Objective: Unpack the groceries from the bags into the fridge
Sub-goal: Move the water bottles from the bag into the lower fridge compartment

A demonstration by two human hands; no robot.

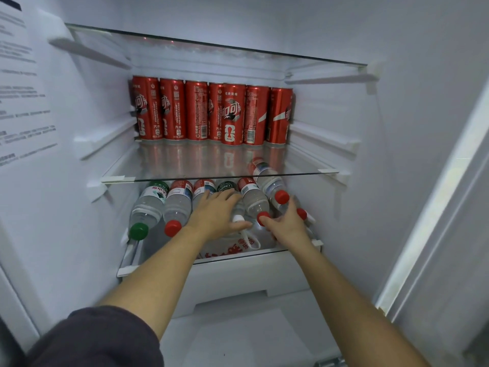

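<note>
Seven-odd water bottles (177,205): on their sides on the lower shelf (127,270), caps toward you; top bottle (270,181) is stacked at the right.
Left hand (215,213): flat, fingers straight, resting on the middle bottles, holding nothing.
Right hand (287,223): thumb and forefinger spread among the right-hand caps; you cannot tell whether it grips.
Handling: likely full, heavy, prone to roll; grasp round the barrel.

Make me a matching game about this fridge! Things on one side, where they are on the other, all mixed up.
Things:
1 red cans
2 green-capped bottle
3 left hand
4 right hand

Places:
A lying far left on the lower shelf
B standing at the back of the upper shelf
C resting on the middle bottles
D at the red caps on the right

Pairs: 1-B, 2-A, 3-C, 4-D
</note>
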